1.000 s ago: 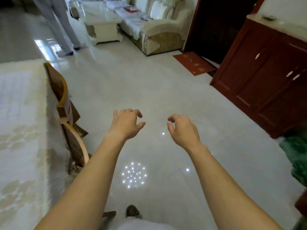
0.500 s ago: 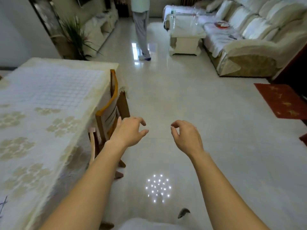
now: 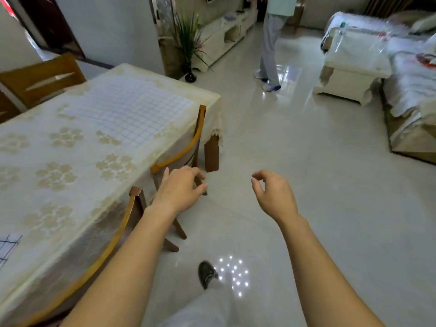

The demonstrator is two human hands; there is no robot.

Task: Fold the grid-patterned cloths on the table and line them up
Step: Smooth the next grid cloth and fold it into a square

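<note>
Your left hand and right hand hang in the air over the floor, right of the bench. Both are empty, fingers loosely curled and thumbs apart from them, neither touching anything. The left hand sits in front of a chair tucked under the bench's right edge; the right hand is well clear of the bench.

A large grid cloth lies spread flat on the far part of the bench, over a lace cover with pale flower patches. A second grid cloth, with darker lines, shows only as a corner at the left edge of the view, on the near part of the bench. Both cloths are well apart from your hands.

A nearer chair stands against the bench by your left forearm, and another chair at the far left. Your shoe rests on the floor between your arms, beside a cluster of light spots. Farther off, a person stands on the floor near a plant, with a sofa on the right.
</note>
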